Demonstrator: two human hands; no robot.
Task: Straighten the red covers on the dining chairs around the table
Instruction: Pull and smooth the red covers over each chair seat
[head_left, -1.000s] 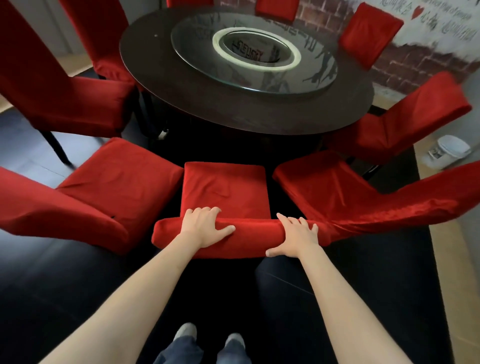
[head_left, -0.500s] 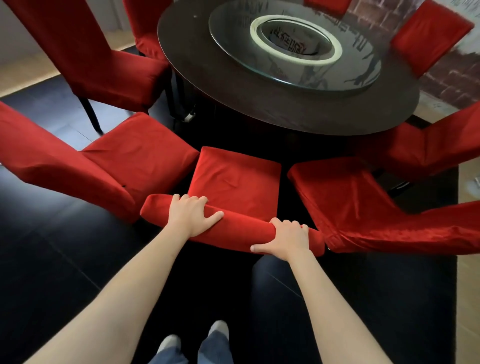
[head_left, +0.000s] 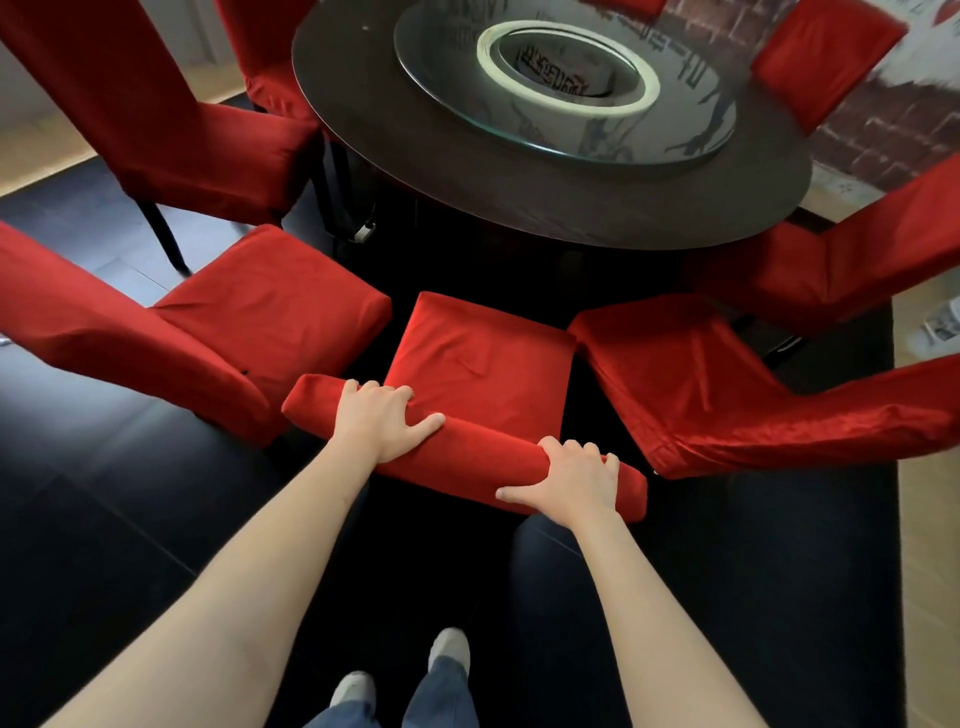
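Both forearms are bare, with no sleeves, watch or rings visible on the left hand (head_left: 382, 418) or right hand (head_left: 569, 480). Below them show blue denim trouser legs (head_left: 441, 693) and light grey shoes (head_left: 450, 647).

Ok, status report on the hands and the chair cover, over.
Left hand and right hand both grip the chair back. Seat cover wrinkled. Neighbouring chairs close on both sides, not touching the hands.
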